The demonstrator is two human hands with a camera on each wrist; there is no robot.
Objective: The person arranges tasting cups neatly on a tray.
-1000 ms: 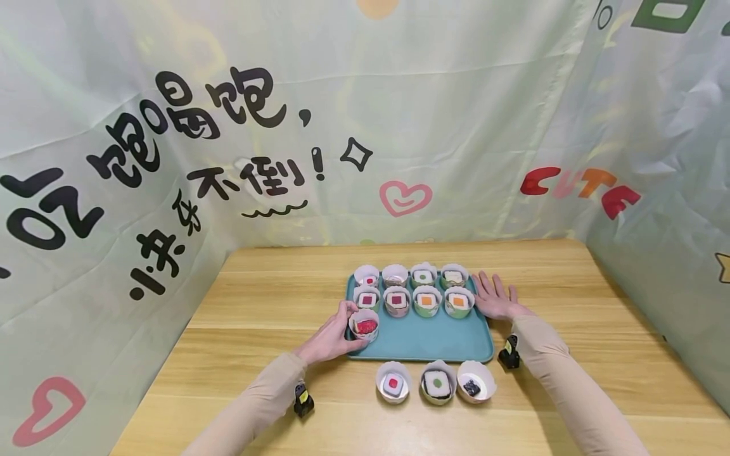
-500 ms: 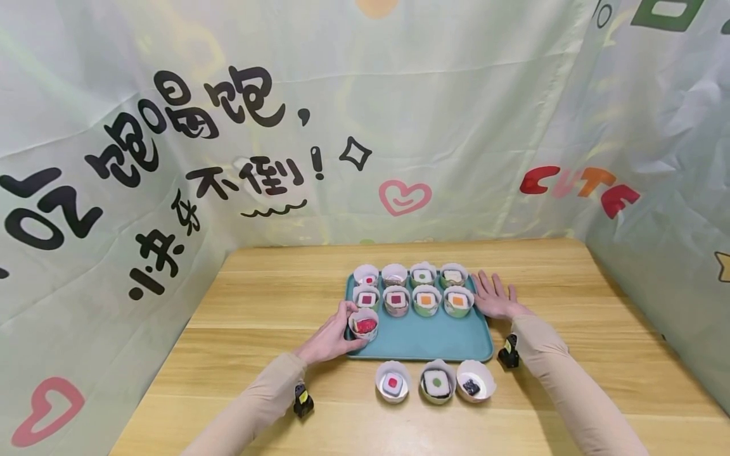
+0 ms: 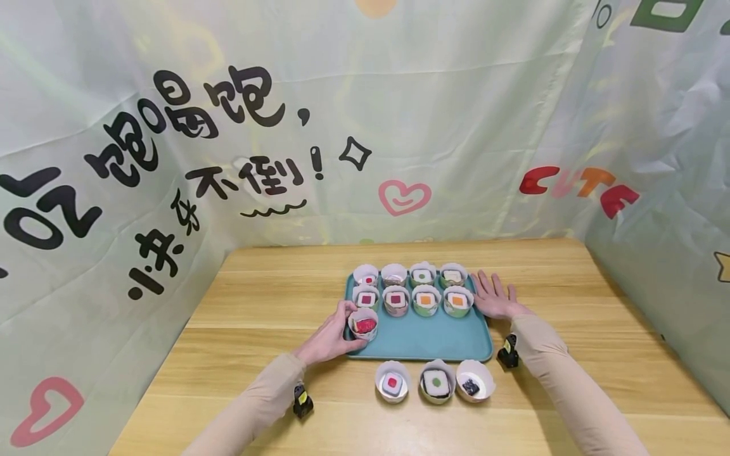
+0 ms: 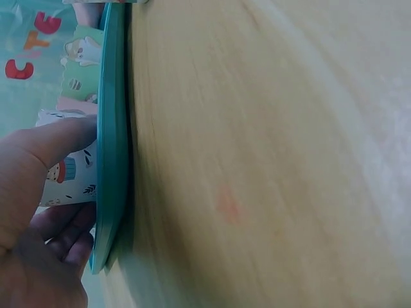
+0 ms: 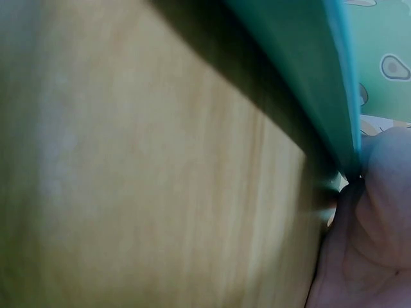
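Observation:
My left hand [image 3: 331, 335] holds a paper baking cup [image 3: 364, 325] with a red-topped piece inside, at the left side of the teal tray [image 3: 422, 339]. In the left wrist view the thumb [image 4: 58, 141] lies along one side of this printed cup [image 4: 67, 176], and the fingers [image 4: 67, 237] curl at its other side, by the tray rim. My right hand [image 3: 497, 297] lies with spread, straight fingers against the tray's right edge. Up close in the right wrist view, that hand [image 5: 379, 218] meets the tray rim [image 5: 350, 96].
Two rows of paper cups fill the tray's back half, among them one with an orange-topped square [image 3: 457, 302]. In front of the tray stand three more cups, holding a red-dotted piece [image 3: 392, 384], a green-dotted piece [image 3: 437, 382] and a small black piece [image 3: 471, 387]. Printed cloth walls surround the wooden table [image 3: 256, 285].

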